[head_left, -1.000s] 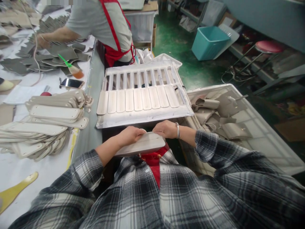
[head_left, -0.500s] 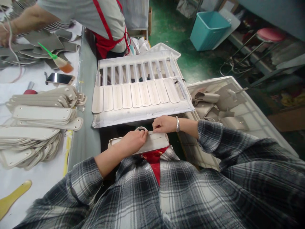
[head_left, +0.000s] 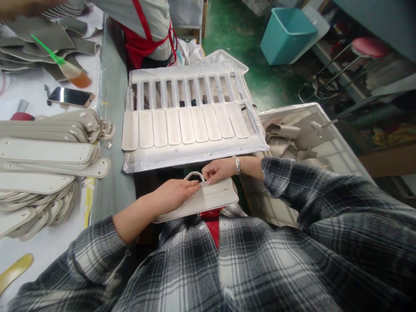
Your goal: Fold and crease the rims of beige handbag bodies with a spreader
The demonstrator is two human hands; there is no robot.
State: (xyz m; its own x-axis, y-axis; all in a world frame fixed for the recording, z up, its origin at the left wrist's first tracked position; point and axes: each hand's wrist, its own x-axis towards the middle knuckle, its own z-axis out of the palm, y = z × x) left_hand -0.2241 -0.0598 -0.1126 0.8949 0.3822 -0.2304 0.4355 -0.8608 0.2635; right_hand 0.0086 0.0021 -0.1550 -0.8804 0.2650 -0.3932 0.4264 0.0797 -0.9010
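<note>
The left hand rests with fingers extended, pressed together, across a smooth, cream, round-cornered panel near the checked shirt. The right hand curls its fingers at the upper edge beside a slim looped handle; whether they pinch, I cannot tell. Beyond, a slotted white frame carries flat, rounded strips.

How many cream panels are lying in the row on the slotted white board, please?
9 cream panels, side by side in one row across the slotted white board; none seems hidden.
</note>
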